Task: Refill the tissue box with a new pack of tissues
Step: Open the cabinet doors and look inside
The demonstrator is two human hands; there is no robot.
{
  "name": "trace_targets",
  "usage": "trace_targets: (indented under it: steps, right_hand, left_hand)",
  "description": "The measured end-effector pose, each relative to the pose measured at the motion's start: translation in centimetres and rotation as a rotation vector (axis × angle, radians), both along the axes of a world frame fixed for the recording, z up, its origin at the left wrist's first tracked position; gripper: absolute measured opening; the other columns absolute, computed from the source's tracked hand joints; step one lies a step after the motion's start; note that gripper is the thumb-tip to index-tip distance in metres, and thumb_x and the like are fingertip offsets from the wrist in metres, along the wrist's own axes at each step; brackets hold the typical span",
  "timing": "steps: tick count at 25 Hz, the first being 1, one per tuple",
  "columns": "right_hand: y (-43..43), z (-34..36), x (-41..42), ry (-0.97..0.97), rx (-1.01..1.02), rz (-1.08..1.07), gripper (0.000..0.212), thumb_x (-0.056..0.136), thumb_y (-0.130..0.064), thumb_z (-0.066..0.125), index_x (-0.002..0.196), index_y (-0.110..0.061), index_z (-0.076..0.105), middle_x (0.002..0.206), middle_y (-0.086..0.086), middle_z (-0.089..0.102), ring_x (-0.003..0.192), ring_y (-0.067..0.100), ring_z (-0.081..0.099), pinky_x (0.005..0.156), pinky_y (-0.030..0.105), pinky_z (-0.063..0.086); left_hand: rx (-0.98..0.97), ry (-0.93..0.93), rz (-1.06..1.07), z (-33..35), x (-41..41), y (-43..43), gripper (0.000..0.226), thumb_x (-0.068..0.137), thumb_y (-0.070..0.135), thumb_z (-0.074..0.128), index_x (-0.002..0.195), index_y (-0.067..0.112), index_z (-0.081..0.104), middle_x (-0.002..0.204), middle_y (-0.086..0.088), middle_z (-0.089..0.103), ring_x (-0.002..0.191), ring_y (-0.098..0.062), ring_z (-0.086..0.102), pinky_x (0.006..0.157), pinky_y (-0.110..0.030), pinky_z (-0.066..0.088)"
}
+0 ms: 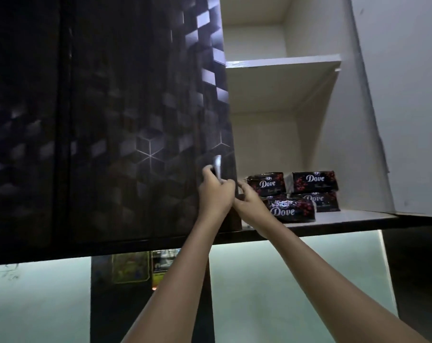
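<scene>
Several dark "Dove" tissue packs sit on the lower shelf [346, 217] of an open wall cabinet. One pack [293, 211] lies in front, and two more packs [314, 180] are stacked behind it on the right. My left hand [216, 191] grips the silver handle [218, 167] of the dark patterned cabinet door [140, 125]. My right hand [248, 200] is just beside it, fingers curled on that door's right edge, close to the front pack but apart from it. No tissue box is in view.
A white upper shelf [282, 64] holds nothing that I can see. The cabinet's right door [408, 107] stands swung open, its white inside facing me. Below the cabinet are a lit pale wall [284, 280] and a dark panel with stickers [130, 267].
</scene>
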State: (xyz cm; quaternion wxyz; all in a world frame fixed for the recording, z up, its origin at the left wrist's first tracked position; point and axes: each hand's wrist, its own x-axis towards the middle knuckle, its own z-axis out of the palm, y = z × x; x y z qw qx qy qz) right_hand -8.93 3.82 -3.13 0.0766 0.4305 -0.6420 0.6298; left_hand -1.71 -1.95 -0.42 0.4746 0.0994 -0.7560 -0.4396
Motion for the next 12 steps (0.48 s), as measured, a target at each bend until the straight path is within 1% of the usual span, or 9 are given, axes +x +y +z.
trace_targets:
  steps: [2, 3, 4, 5, 6, 7, 9, 11, 12]
  right_hand:
    - [-0.5, -0.7, -0.5, -0.001, 0.013, -0.094, 0.024, 0.084, -0.010, 0.059, 0.108, -0.007, 0.059, 0.101, 0.015, 0.067, 0.097, 0.029, 0.063, 0.090, 0.049, 0.051]
    - [-0.4, -1.2, -0.2, -0.018, -0.008, -0.145, 0.023, 0.081, -0.012, 0.062, 0.103, -0.005, 0.062, 0.099, 0.017, 0.068, 0.093, 0.028, 0.065, 0.086, 0.050, 0.053]
    - [0.0, -1.4, 0.5, -0.035, -0.048, -0.162, 0.024, 0.079, -0.011, 0.064, 0.101, -0.003, 0.063, 0.094, 0.018, 0.069, 0.087, 0.022, 0.067, 0.079, 0.047, 0.055]
    - [0.6, -1.7, 1.7, -0.032, -0.112, -0.131, 0.023, 0.076, -0.008, 0.065, 0.098, 0.000, 0.064, 0.086, 0.016, 0.069, 0.075, 0.013, 0.067, 0.067, 0.039, 0.056]
    - [1.4, -1.8, 3.1, 0.009, -0.167, -0.083, 0.020, 0.075, -0.004, 0.065, 0.094, 0.001, 0.066, 0.076, 0.013, 0.068, 0.062, 0.004, 0.064, 0.057, 0.030, 0.053]
    - [2.3, -1.7, 4.8, 0.074, -0.201, -0.039, 0.018, 0.074, -0.003, 0.065, 0.091, 0.000, 0.068, 0.072, 0.010, 0.068, 0.058, 0.002, 0.062, 0.053, 0.025, 0.051]
    - [4.0, -1.6, 8.1, 0.182, -0.199, 0.100, 0.018, 0.074, -0.004, 0.069, 0.092, -0.006, 0.070, 0.076, 0.006, 0.071, 0.066, 0.009, 0.066, 0.058, 0.025, 0.055]
    - [5.2, -1.5, 11.2, 0.193, -0.197, 0.323, 0.021, 0.072, -0.007, 0.070, 0.093, -0.012, 0.069, 0.074, -0.006, 0.073, 0.070, 0.009, 0.070, 0.062, 0.020, 0.056]
    - [5.4, -1.6, 12.2, 0.184, -0.202, 0.425, 0.023, 0.071, -0.011, 0.070, 0.094, -0.014, 0.069, 0.074, -0.009, 0.073, 0.072, 0.009, 0.070, 0.063, 0.019, 0.057]
  left_hand:
    - [0.087, -0.054, -0.082, 0.2, 0.3, -0.1, 0.023, 0.082, 0.017, 0.047, 0.099, 0.005, 0.057, 0.088, -0.014, 0.063, 0.081, -0.028, 0.062, 0.085, -0.047, 0.055]
    - [0.111, -0.044, -0.064, 0.0, 0.8, 0.5, 0.026, 0.084, 0.019, 0.045, 0.098, 0.001, 0.058, 0.085, -0.014, 0.062, 0.077, -0.028, 0.062, 0.083, -0.047, 0.056]
    - [0.124, -0.003, -0.007, -0.1, 1.5, 1.3, 0.029, 0.087, 0.020, 0.043, 0.100, 0.000, 0.059, 0.087, -0.016, 0.064, 0.079, -0.031, 0.063, 0.083, -0.048, 0.055]
    - [0.119, 0.075, 0.085, -0.3, 2.5, 2.3, 0.030, 0.089, 0.022, 0.041, 0.100, 0.000, 0.058, 0.093, -0.019, 0.066, 0.086, -0.034, 0.063, 0.083, -0.046, 0.054]
    - [0.095, 0.171, 0.165, -0.6, 3.8, 3.4, 0.031, 0.092, 0.024, 0.040, 0.100, 0.000, 0.058, 0.097, -0.019, 0.066, 0.091, -0.035, 0.062, 0.079, -0.042, 0.053]
    - [0.075, 0.245, 0.204, -0.9, 5.3, 4.3, 0.032, 0.094, 0.025, 0.038, 0.100, 0.002, 0.058, 0.094, -0.016, 0.065, 0.089, -0.033, 0.061, 0.070, -0.036, 0.052]
    - [0.084, 0.319, 0.167, -1.0, 8.7, 5.4, 0.029, 0.094, 0.028, 0.039, 0.094, 0.006, 0.057, 0.077, -0.003, 0.058, 0.069, -0.018, 0.057, 0.047, -0.015, 0.043]
    - [0.101, 0.363, 0.168, -1.3, 12.0, 5.5, 0.022, 0.092, 0.028, 0.045, 0.083, 0.009, 0.053, 0.065, 0.004, 0.050, 0.057, -0.007, 0.047, 0.043, -0.006, 0.040]
    - [0.106, 0.375, 0.199, -1.4, 13.5, 5.6, 0.021, 0.090, 0.030, 0.047, 0.083, 0.011, 0.051, 0.067, 0.003, 0.050, 0.060, -0.007, 0.048, 0.044, -0.004, 0.041]
